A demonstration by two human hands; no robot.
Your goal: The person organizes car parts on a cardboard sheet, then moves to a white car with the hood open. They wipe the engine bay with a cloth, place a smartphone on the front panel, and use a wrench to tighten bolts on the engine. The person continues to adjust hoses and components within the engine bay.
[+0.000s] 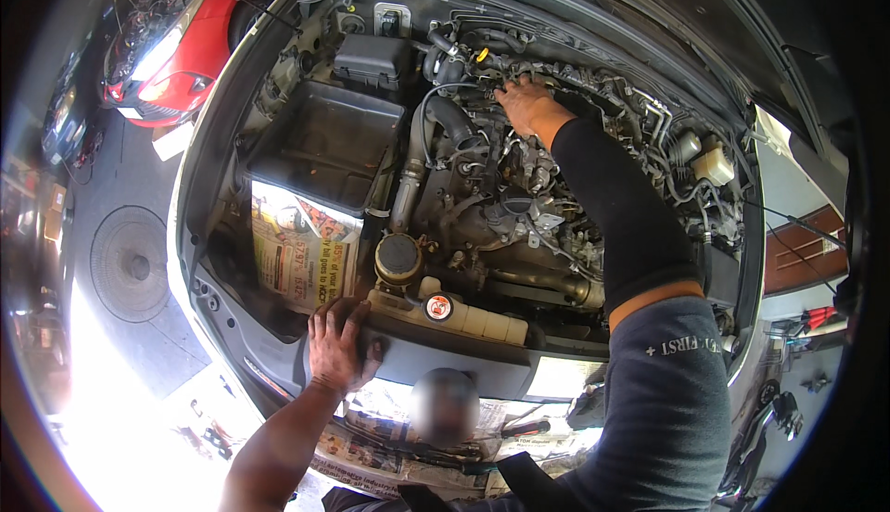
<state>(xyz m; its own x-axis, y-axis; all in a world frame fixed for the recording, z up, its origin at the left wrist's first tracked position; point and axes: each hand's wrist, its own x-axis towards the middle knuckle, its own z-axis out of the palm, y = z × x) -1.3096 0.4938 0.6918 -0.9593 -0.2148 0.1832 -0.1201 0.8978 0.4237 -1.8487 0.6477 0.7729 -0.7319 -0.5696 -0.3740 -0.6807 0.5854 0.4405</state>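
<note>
My left hand rests open on the grey plastic front panel, fingers spread over its edge beside the off-white coolant tank. My right hand reaches deep into the engine, open, with fingertips touching parts among the hoses near the back; exactly which part is hidden. A round metal cap is near my left hand. An open black tray-like housing stands at the left of the bay, with newspaper just below it and a black lidded box above it.
A red car with its bonnet up is at upper left, near a round floor fan. The raised bonnet hangs over the upper right. Tools and red-handled items are at right. More newspapers lie along the front.
</note>
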